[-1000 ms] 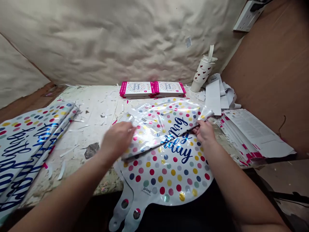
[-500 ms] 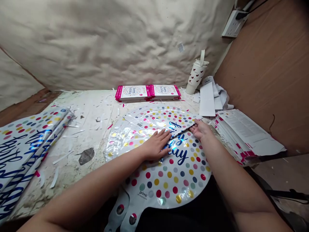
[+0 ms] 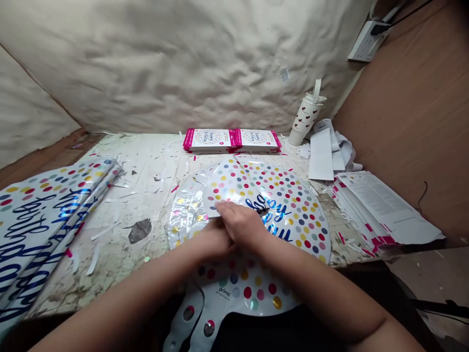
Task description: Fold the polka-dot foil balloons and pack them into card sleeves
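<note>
A white foil balloon (image 3: pixel 308 220) with coloured dots and blue lettering lies in front of me, its round body on the table and its tail hanging over the front edge. A flap of its upper part is folded over toward the left. My right hand (image 3: pixel 242 222) is closed on the edge of that flap, near the middle of the balloon. Crossing beneath it, my left hand (image 3: pixel 216 239) rests on the balloon, its fingers hidden under the right hand. At least one more balloon lies underneath, as a second tail (image 3: pixel 181 318) shows.
More dotted foil balloons (image 3: pixel 40 210) lie at the left. Two stacks of pink-edged packets (image 3: pixel 212 138) stand at the back, beside a white tumbler (image 3: pixel 306 117) with hearts. White paper strips (image 3: pixel 322 154) and a fanned pile of printed cards (image 3: pixel 395 205) lie at the right.
My right hand has moved from the balloon's right side leftward to the middle, carrying the foil edge over. The left hand went from the left edge to flat on the balloon, then under the right hand.
</note>
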A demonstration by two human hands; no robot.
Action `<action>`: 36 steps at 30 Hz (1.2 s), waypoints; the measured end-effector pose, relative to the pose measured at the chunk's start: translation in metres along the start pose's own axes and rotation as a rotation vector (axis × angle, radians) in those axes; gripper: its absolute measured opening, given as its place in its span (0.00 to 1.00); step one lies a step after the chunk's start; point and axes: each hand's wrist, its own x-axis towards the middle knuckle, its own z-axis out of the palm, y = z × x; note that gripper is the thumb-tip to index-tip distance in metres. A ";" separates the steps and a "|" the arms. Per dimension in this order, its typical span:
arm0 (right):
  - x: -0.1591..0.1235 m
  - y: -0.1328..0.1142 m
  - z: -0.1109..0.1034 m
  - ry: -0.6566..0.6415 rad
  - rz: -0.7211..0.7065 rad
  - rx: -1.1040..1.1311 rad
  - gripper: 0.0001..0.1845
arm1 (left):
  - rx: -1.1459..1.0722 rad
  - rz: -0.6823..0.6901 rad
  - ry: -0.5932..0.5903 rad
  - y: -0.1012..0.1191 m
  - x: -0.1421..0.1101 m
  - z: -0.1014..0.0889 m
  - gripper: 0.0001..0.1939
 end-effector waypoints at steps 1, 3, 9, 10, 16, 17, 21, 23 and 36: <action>-0.001 -0.002 0.006 -0.018 -0.013 -0.032 0.21 | 0.018 0.029 -0.027 -0.003 -0.016 -0.011 0.18; -0.004 -0.001 0.014 -0.062 -0.033 -0.045 0.20 | 0.052 0.109 -0.078 -0.011 -0.050 -0.028 0.15; -0.009 -0.003 0.019 -0.239 0.051 0.088 0.10 | 0.177 0.075 -0.038 -0.018 -0.108 -0.038 0.12; -0.010 -0.005 0.020 -0.229 0.044 0.102 0.09 | 0.175 0.069 -0.034 -0.017 -0.109 -0.036 0.12; -0.012 -0.019 0.037 -0.096 -0.151 0.079 0.12 | 0.154 0.037 -0.057 -0.012 -0.108 -0.035 0.14; -0.013 -0.021 0.040 -0.115 -0.180 0.069 0.12 | 0.148 0.045 -0.060 -0.013 -0.110 -0.039 0.13; -0.016 -0.021 0.044 -0.163 -0.195 0.072 0.12 | 0.174 0.037 0.027 -0.023 -0.117 -0.058 0.07; -0.016 -0.022 0.042 -0.183 -0.164 0.092 0.12 | 0.240 0.023 0.036 -0.028 -0.118 -0.065 0.07; -0.008 -0.036 0.043 -0.190 -0.028 0.068 0.15 | 0.248 -0.073 -0.123 -0.033 -0.093 -0.061 0.09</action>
